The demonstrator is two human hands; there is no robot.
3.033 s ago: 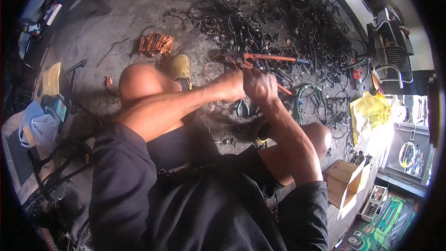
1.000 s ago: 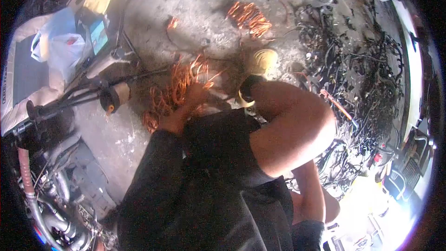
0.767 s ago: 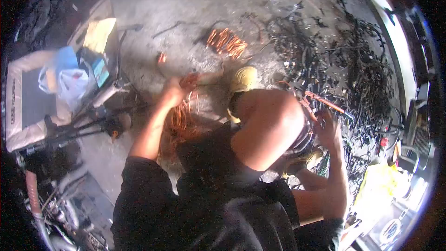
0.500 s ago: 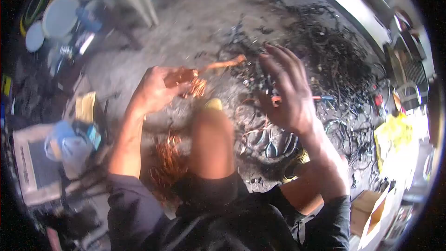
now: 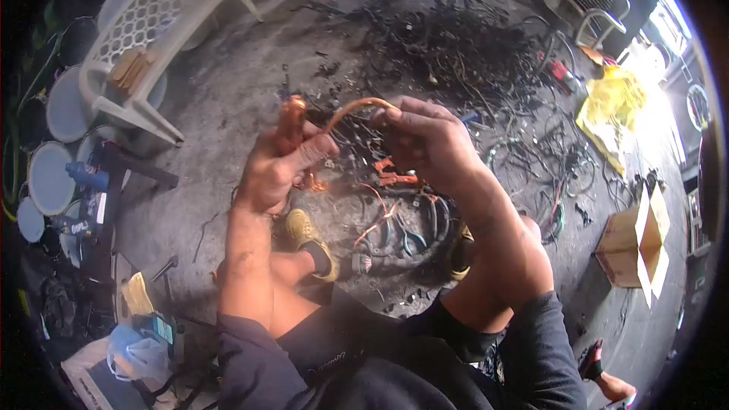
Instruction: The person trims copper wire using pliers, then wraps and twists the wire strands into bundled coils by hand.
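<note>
My left hand (image 5: 275,171) is closed around a coiled bundle of copper wire (image 5: 293,115), which sticks out above and below the fingers. From it a thick copper strand (image 5: 351,109) arches across to my right hand (image 5: 433,144), whose thumb and fingers pinch the far end. Just left of and below the right hand, an orange-handled tool (image 5: 395,175) lies on the floor, partly hidden. Dark-handled pliers (image 5: 412,241) and a loose copper wire (image 5: 377,222) lie between my feet.
Black stripped cable scraps (image 5: 456,38) spread over the floor ahead. A white plastic chair (image 5: 144,38) lies at the left beside round pale lids (image 5: 52,178). On the right are a yellow bag (image 5: 613,110) and an open cardboard box (image 5: 626,247).
My right hand, open and apart before, has closed on the end of the copper strand. The left hand still holds the bundle, now turned more upright. The view has shifted.
</note>
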